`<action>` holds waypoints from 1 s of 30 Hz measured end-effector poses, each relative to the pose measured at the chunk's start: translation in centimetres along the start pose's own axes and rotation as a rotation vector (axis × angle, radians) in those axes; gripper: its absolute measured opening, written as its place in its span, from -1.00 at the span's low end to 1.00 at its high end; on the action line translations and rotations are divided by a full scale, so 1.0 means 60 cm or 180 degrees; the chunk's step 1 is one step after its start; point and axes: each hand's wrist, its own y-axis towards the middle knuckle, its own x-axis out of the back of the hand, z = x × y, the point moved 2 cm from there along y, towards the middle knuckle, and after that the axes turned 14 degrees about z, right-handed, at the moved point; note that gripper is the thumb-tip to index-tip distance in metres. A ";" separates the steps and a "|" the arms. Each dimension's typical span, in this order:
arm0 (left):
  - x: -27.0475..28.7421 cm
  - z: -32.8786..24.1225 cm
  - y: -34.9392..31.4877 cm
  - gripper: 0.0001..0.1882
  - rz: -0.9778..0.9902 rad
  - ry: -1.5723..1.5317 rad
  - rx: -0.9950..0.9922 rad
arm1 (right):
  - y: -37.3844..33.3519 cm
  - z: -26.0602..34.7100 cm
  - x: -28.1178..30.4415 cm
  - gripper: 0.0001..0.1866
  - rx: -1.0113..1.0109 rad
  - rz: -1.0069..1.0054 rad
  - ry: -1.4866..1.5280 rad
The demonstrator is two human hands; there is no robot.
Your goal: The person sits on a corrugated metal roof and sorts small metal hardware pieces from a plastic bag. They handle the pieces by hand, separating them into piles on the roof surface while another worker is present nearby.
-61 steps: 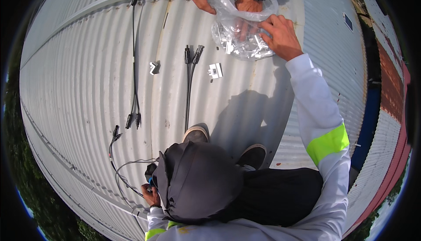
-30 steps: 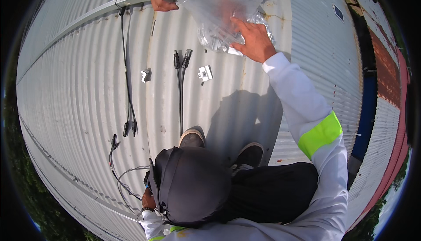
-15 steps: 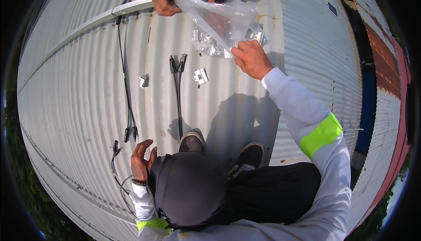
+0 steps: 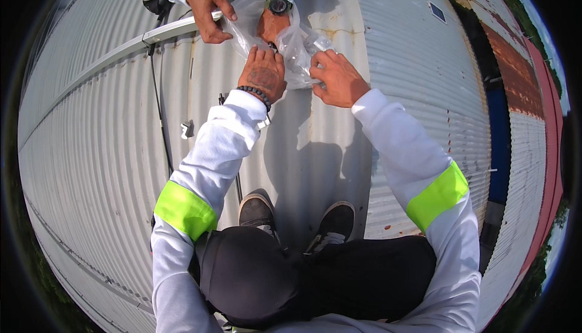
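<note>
A clear plastic bag (image 4: 297, 60) lies on the corrugated metal roof in front of me, crumpled, with pale metal pieces showing faintly through it. My left hand (image 4: 264, 73), wearing a beaded bracelet, has its fingers curled over the near left edge of the bag. On the bag's right side, my right hand (image 4: 341, 79) pinches the plastic. Facing me, a co-worker's watch-wearing hand (image 4: 273, 27) reaches down into the bag, its fingers hidden. The co-worker's other hand (image 4: 209, 13) is at the bag's far left edge.
A silver rail (image 4: 124, 51) crosses the roof at the far left. Black cable (image 4: 159, 93) runs down from it. A small metal clamp (image 4: 187, 129) lies left of my left forearm; another metal piece (image 4: 264, 123) is mostly covered by my wrist. My shoes (image 4: 257, 212) stand below.
My left hand has come up from the lower left to the bag's near edge. My right hand still holds the bag, which is now more bunched together. The view has shifted slightly.
</note>
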 end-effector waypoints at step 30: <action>-0.081 -0.001 0.018 -0.67 0.0542 0.0520 -0.0617 | 0.102 -0.067 0.008 -0.57 -0.0928 0.0686 0.0667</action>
